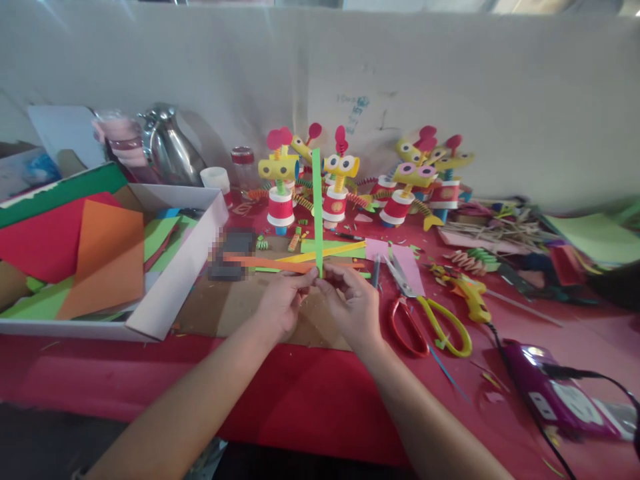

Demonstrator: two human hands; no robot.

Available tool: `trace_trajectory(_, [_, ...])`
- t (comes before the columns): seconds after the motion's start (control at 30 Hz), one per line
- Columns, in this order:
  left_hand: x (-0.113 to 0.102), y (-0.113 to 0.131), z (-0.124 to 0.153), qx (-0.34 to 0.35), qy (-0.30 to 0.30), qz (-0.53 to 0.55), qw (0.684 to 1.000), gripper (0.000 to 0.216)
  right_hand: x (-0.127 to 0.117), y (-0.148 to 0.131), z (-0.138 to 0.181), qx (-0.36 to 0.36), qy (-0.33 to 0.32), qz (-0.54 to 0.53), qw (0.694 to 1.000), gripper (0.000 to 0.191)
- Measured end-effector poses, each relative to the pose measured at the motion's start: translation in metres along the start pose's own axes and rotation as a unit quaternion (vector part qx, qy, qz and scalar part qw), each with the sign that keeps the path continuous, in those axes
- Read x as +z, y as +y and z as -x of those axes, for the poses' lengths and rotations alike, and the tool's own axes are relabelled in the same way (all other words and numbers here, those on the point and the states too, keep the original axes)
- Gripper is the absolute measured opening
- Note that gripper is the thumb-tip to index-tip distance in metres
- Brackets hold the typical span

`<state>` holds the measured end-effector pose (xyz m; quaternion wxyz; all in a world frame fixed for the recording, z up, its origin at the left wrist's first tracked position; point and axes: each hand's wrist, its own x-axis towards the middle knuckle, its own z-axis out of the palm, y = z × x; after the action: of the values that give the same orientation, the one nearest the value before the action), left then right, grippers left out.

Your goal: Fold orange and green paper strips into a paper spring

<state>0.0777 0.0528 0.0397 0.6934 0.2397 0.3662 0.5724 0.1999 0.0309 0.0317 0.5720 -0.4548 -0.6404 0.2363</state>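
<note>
My left hand (285,297) and my right hand (354,300) meet fingertip to fingertip above a brown cardboard sheet (305,327). Pinched between them is the lower end of a bright green paper strip (318,207), which stands upright. An orange paper strip (273,264) stretches leftward from the same fingertips, crossing the green one there; how the two join is hidden by the fingers. Behind the hands lie a yellow paper strip (335,251) and a pale green paper piece (311,246). Red-and-yellow-handled scissors (408,293) rest right of my right hand.
A white box (175,303) of coloured paper stands left. Several paper-cup figures (281,207) line the wall. At right are a yellow glue gun (474,297), a purple device (560,393) with black cables, and a pile of sticks (505,227). A steel jug (173,147) stands back left.
</note>
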Motion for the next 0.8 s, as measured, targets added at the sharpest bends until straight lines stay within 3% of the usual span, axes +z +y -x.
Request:
trace_trajectory(0.23, [0.0003, -0.0025, 0.0002, -0.039, 0.014, 0.028, 0.999, 0.024, 0.0002, 0.0008, 0.0011, 0.018, 0.011, 0.014, 1.000, 0.012])
trace_trajectory(0.37, [0.0007, -0.0028, 0.0001, -0.011, 0.022, 0.025, 0.999, 0.025, 0.0001, 0.0008, 0.0001, 0.023, -0.014, -0.040, 0.999, 0.017])
trace_trajectory(0.5, [0.0037, -0.0020, 0.0042, 0.025, 0.012, -0.004, 1.000, 0.022, -0.0030, -0.0017, -0.0010, 0.026, -0.013, -0.014, 0.999, 0.014])
trace_trajectory(0.7, [0.0076, -0.0016, 0.0080, 0.067, -0.042, -0.074, 0.994, 0.018, -0.0054, -0.0064, -0.0024, 0.085, 0.006, -0.082, 0.993, 0.011])
trace_trajectory(0.8, [0.0055, -0.0032, 0.0056, 0.081, -0.034, -0.085, 0.993, 0.016, -0.0042, -0.0075, -0.0031, 0.110, 0.009, -0.114, 0.987, 0.010])
